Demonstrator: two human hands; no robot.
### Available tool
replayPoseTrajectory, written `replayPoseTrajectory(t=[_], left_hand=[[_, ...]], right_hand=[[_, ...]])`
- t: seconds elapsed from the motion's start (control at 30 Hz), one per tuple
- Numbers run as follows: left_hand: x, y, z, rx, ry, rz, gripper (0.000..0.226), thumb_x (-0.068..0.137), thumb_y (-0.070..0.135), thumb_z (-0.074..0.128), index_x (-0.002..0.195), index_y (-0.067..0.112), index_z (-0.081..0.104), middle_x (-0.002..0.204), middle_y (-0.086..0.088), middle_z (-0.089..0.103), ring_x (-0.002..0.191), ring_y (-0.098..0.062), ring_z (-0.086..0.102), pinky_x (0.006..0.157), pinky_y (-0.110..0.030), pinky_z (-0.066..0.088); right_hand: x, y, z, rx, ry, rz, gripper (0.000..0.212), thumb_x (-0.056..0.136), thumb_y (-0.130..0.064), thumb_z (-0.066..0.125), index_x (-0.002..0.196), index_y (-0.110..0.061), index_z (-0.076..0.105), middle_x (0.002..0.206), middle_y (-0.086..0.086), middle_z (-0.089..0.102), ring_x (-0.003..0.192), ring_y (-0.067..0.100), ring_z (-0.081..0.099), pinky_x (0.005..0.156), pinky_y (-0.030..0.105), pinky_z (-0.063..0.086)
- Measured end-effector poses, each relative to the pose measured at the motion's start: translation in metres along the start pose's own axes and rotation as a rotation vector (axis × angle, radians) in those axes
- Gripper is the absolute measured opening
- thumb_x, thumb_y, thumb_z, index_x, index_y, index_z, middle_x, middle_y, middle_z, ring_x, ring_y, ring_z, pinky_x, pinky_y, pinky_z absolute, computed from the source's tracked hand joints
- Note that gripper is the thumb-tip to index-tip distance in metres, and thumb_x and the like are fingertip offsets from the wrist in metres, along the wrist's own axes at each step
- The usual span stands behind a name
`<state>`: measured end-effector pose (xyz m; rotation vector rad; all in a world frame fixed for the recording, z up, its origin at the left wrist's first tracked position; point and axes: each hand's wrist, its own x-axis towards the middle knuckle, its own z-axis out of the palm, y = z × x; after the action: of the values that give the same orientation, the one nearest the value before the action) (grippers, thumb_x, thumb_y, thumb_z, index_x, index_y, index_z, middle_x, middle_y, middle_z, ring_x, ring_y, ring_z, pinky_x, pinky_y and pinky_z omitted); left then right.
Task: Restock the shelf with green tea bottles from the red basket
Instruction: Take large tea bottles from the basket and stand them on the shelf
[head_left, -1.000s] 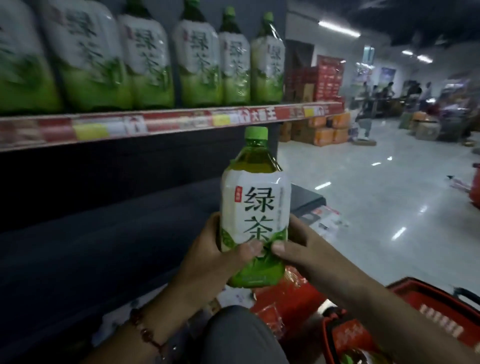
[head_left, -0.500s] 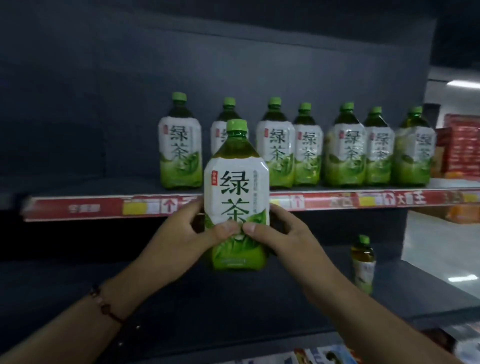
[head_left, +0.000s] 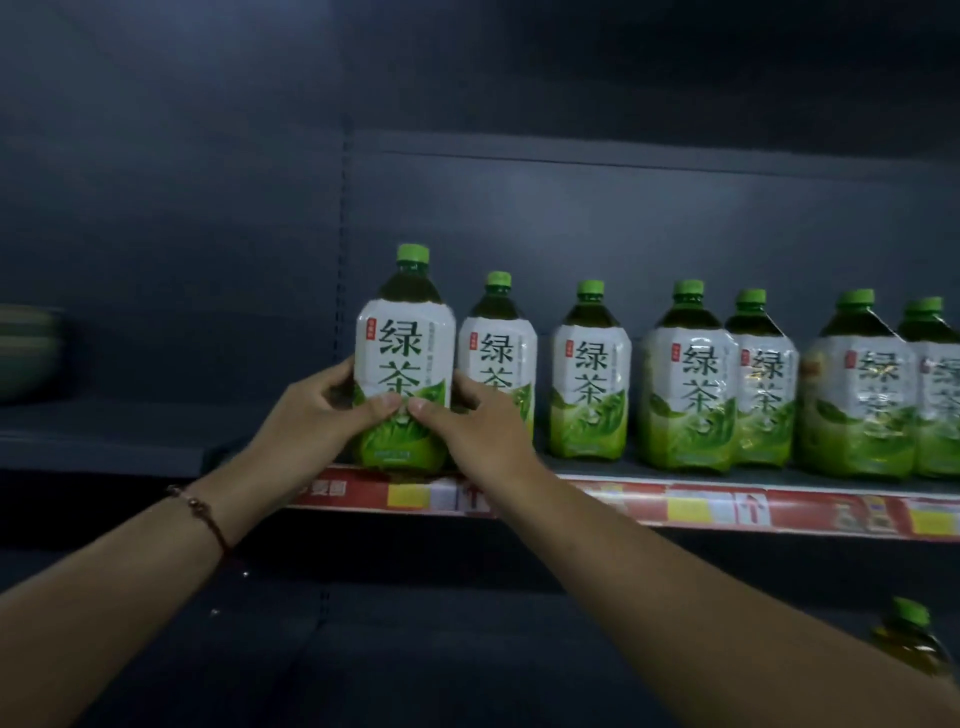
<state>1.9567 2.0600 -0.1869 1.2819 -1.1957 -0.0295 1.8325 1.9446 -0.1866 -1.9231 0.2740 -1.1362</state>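
On the shelf (head_left: 675, 475), at the left end of a row of green tea bottles (head_left: 589, 371), we hold one bottle (head_left: 404, 338) upright — left hand (head_left: 311, 415) and right hand (head_left: 478, 426) both wrapped round it, thumbs meeting on its label — against dark blue backing.

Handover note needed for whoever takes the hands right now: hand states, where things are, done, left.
Left hand and right hand: both grip the lower half of one green-capped plastic green tea bottle, upright.
Position: its base is at the front edge of the dark shelf with the red price strip, at the left end of the row of matching bottles.
Done: bottle brought to its slot.
Left: settle it, let go, fetch more. The red basket is out of view.
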Motion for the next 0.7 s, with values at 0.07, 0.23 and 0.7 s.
replayPoseTrajectory(t=[0.07, 0.23, 0.7], left_hand=[[0.008, -0.013, -0.007, -0.007, 0.002, -0.003, 0.04, 0.083, 0.03, 0.073, 0.122, 0.032, 0.065, 0.107, 0.014, 0.074, 0.097, -0.006, 0.071, 0.082, -0.022, 0.058], [0.023, -0.034, -0.015, 0.082, -0.034, 0.041, 0.04, 0.09, 0.032, 0.068, 0.129, 0.034, 0.061, 0.112, 0.017, 0.072, 0.101, -0.001, 0.068, 0.077, -0.011, 0.052], [0.032, -0.034, -0.007, 0.533, 0.036, 0.067, 0.047, 0.088, 0.051, 0.065, 0.132, 0.036, 0.056, 0.112, 0.015, 0.064, 0.098, -0.003, 0.061, 0.078, -0.023, 0.048]], right_hand=[[0.009, 0.003, 0.013, -0.07, 0.016, -0.014, 0.043, 0.089, -0.022, 0.071, 0.13, -0.017, 0.062, 0.12, 0.002, 0.07, 0.1, 0.009, 0.065, 0.085, 0.015, 0.051], [0.018, 0.012, 0.034, -0.252, 0.095, -0.04, 0.042, 0.089, -0.024, 0.07, 0.129, -0.017, 0.06, 0.117, 0.002, 0.068, 0.105, 0.016, 0.064, 0.087, 0.025, 0.052], [0.008, 0.0, 0.021, -0.362, -0.117, 0.074, 0.047, 0.089, -0.034, 0.061, 0.131, -0.018, 0.049, 0.117, 0.002, 0.063, 0.105, 0.019, 0.059, 0.082, 0.031, 0.049]])
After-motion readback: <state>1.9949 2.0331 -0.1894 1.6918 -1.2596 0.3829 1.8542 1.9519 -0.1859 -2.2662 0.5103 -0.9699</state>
